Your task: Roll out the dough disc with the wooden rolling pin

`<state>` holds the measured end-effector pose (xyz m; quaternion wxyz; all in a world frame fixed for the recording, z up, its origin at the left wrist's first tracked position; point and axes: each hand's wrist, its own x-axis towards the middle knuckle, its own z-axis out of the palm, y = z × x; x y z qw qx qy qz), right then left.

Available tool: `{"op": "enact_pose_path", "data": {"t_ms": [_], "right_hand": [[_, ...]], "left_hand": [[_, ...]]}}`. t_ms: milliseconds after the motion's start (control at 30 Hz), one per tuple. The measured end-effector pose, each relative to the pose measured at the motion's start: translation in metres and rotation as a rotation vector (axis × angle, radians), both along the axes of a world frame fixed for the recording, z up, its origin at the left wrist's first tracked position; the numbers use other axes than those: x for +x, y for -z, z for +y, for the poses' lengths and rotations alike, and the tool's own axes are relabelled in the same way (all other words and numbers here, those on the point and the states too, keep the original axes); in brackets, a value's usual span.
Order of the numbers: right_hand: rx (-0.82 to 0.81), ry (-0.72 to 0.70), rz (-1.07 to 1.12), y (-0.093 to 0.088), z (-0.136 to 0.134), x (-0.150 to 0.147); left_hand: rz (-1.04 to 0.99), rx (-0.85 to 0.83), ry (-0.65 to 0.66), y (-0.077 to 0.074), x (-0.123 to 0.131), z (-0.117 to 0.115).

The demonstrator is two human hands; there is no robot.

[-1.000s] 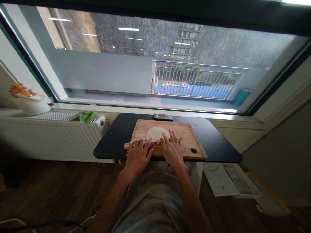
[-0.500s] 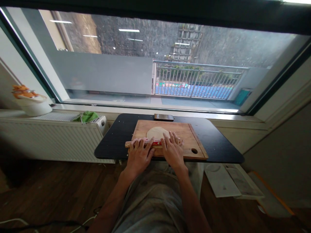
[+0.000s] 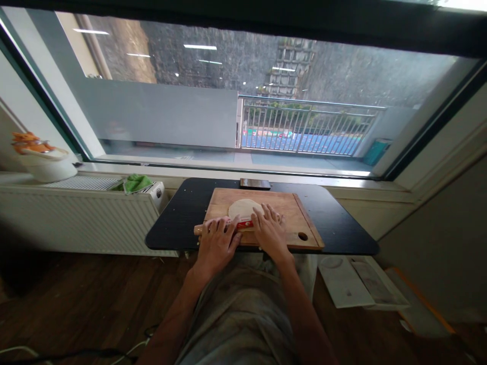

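Note:
A wooden rolling pin point(image 3: 246, 224) with a red and white label lies slantwise across a flat, pale round of dough point(image 3: 244, 208). My left hand point(image 3: 218, 241) rests on the pin's left part, fingers laid over it. The right part is under my right hand point(image 3: 270, 230), whose fingers reach over the pin beside the dough's right edge. Under the dough is a wooden cutting board point(image 3: 287, 208) with a dark round hole at its near right corner. Both palms and the near edge of the dough are partly hidden.
The board stands on a small black table point(image 3: 342, 228) in front of a window. A dark flat object point(image 3: 254, 183) lies at its far edge. To the left, a white radiator point(image 3: 95, 218) carries a green cloth point(image 3: 135, 183) and a white container point(image 3: 49, 165).
The rolling pin has turned slightly: its left end is a little nearer to me, and my right hand has slid a little forward. The view has shifted slightly.

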<state>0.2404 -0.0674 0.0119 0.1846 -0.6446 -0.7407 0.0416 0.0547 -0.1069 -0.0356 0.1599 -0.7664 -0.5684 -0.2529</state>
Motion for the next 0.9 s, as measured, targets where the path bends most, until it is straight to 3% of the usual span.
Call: {"op": "enact_pose_path", "data": {"t_ms": [133, 267, 467, 667, 900], "right_hand": [[-0.066, -0.033, 0.011, -0.013, 0.025, -0.004], [-0.053, -0.017, 0.000, -0.011, 0.025, -0.007], [0.077, 0.029, 0.012, 0.013, -0.016, 0.004], [0.085, 0.020, -0.038, 0.026, -0.051, 0.011], [0.053, -0.013, -0.004, 0.014, -0.015, 0.008]], "left_hand": [[0.009, -0.001, -0.011, 0.000, 0.002, 0.000], [0.004, 0.008, -0.019, 0.000, 0.002, 0.000], [-0.011, 0.008, 0.001, -0.001, 0.001, 0.000], [-0.016, -0.005, 0.011, 0.000, -0.001, 0.001], [-0.009, -0.014, -0.003, 0.001, 0.001, 0.001]]}}
